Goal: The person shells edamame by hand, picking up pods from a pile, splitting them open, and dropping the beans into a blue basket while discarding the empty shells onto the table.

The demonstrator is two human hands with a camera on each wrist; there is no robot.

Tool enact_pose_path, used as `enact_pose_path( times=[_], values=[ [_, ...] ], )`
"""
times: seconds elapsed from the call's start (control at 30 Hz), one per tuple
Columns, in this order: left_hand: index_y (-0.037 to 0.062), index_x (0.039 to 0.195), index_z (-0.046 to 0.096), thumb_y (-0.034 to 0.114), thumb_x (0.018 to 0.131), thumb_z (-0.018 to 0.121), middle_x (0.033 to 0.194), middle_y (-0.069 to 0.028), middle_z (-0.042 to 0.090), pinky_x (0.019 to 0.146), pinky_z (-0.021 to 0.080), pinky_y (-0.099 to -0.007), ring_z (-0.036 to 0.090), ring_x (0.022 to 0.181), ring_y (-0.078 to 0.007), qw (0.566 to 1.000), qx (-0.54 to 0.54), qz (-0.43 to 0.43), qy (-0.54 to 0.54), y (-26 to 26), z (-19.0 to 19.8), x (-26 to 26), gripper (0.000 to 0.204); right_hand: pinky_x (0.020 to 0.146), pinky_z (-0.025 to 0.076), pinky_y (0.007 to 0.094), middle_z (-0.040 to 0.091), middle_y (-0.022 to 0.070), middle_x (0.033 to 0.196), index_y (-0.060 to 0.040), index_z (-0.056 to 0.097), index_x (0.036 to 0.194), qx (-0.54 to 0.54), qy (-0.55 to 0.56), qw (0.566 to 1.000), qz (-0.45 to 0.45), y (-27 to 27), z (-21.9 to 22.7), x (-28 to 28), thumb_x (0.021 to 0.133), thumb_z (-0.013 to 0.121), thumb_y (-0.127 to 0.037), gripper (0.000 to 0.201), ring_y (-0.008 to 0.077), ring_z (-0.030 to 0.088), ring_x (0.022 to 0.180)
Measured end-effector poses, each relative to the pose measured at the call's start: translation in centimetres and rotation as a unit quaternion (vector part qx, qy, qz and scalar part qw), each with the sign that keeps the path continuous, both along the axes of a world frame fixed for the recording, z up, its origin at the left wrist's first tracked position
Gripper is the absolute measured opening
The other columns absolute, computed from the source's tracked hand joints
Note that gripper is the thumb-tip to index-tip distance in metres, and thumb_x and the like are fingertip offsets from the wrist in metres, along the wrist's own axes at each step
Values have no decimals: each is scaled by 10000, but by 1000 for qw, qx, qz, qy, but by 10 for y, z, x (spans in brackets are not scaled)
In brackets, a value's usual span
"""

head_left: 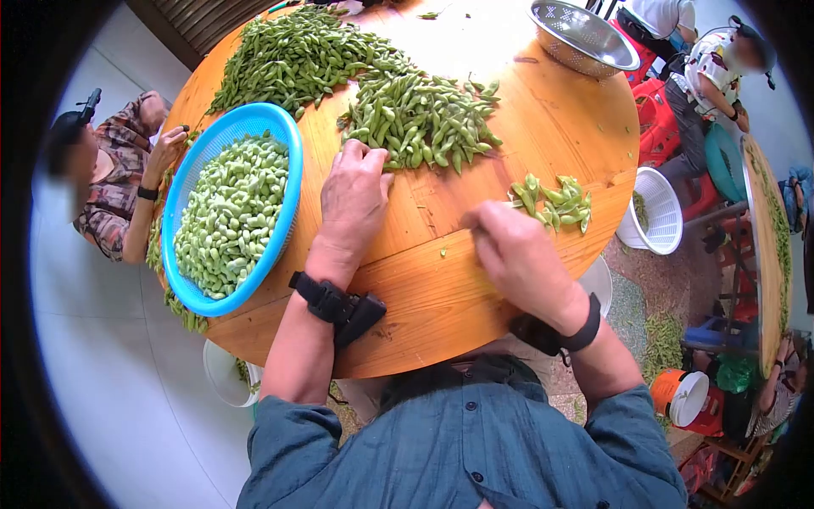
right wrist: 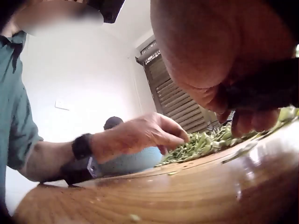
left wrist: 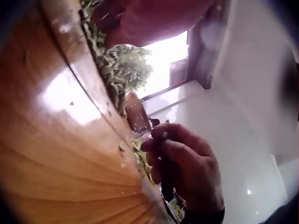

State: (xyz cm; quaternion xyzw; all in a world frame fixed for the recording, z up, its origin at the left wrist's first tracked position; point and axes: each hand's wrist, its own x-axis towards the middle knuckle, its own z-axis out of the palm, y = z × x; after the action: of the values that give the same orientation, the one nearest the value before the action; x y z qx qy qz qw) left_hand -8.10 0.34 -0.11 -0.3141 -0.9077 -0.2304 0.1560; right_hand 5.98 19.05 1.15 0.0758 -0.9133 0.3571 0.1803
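My left hand (head_left: 354,197) rests at the near edge of a pile of green pods (head_left: 424,119), its fingertips touching them. In the right wrist view the left hand (right wrist: 140,133) reaches to the same pile with bent fingers. My right hand (head_left: 519,253) is over the table, just left of and below a small heap of flat, opened pods (head_left: 555,204). Its fingers are curled; whether they pinch something is hidden. The left wrist view shows the right hand (left wrist: 187,163) with thumb and fingers close together. A blue basket (head_left: 292,182) of shelled beans stands left of my left hand.
A bigger pod pile (head_left: 297,55) lies at the back of the round wooden table (head_left: 398,339), and a metal colander (head_left: 585,42) at the back right. A person (head_left: 127,178) sits at the left. A white basket (head_left: 661,212) stands beyond the right edge.
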Motion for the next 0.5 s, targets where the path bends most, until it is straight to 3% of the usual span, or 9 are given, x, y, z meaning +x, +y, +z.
enact_pose_path(
  times=[0.07,0.17,0.23,0.27,0.3,0.33,0.37,0.4,0.5],
  values=[
    [46,962,662,97,787,714,996,-145,568,814,493,-415,569,975,-317,999,-22,11,-21,-2,-2,-3,190,725,513,385,625,199,842,16,599,998,-71,-41,995,50,-8,3,3,845,528,40,171,362,640,809],
    [8,973,647,101,846,668,937,-125,617,758,499,-390,619,885,-295,997,-74,20,8,-5,5,7,159,660,510,344,633,163,793,9,615,1051,-97,-54,992,53,-10,0,2,855,541,27,210,268,646,711],
    [14,949,641,157,909,649,806,-58,630,608,494,-296,613,700,-169,963,112,-28,-242,-4,13,20,149,638,507,328,640,137,772,15,616,1063,-124,-87,988,37,-11,3,2,861,545,20,213,215,644,673],
    [14,949,641,157,909,649,806,-58,630,608,494,-296,613,700,-169,962,112,-33,-246,-2,20,29,149,631,516,341,659,154,772,19,631,1036,-180,-116,977,21,-12,4,1,868,548,-11,190,238,653,668],
    [21,956,635,175,933,627,770,-49,641,571,480,-264,595,645,-146,888,218,-45,-403,2,28,39,156,625,525,354,678,171,772,23,645,1009,-234,-144,962,5,-12,5,0,874,551,-42,177,261,663,664],
    [28,962,630,194,957,606,735,-39,651,534,465,-232,578,589,-123,776,313,-55,-545,5,31,46,168,625,525,354,678,171,772,23,645,1009,-233,-145,962,-1,-11,7,-1,874,551,-42,177,261,663,664],
    [27,986,624,221,969,608,762,-4,629,518,443,-178,565,633,-37,755,329,-78,-562,5,25,50,195,592,513,288,664,101,778,27,633,1040,-293,-190,937,9,-10,10,-1,906,543,-49,179,162,631,652],
    [27,986,624,221,969,608,762,-4,629,518,443,-178,565,633,-37,753,327,-83,-565,7,23,54,195,559,502,223,650,31,785,32,621,1071,-352,-233,906,20,-9,12,-2,939,534,-56,181,64,599,640],
    [15,1003,621,182,970,597,802,-17,634,538,464,-186,586,661,-65,728,356,-82,-581,12,20,63,171,546,503,203,647,28,798,28,623,1076,-399,-269,876,24,-4,13,-3,959,526,-76,184,60,594,627]
  ],
)
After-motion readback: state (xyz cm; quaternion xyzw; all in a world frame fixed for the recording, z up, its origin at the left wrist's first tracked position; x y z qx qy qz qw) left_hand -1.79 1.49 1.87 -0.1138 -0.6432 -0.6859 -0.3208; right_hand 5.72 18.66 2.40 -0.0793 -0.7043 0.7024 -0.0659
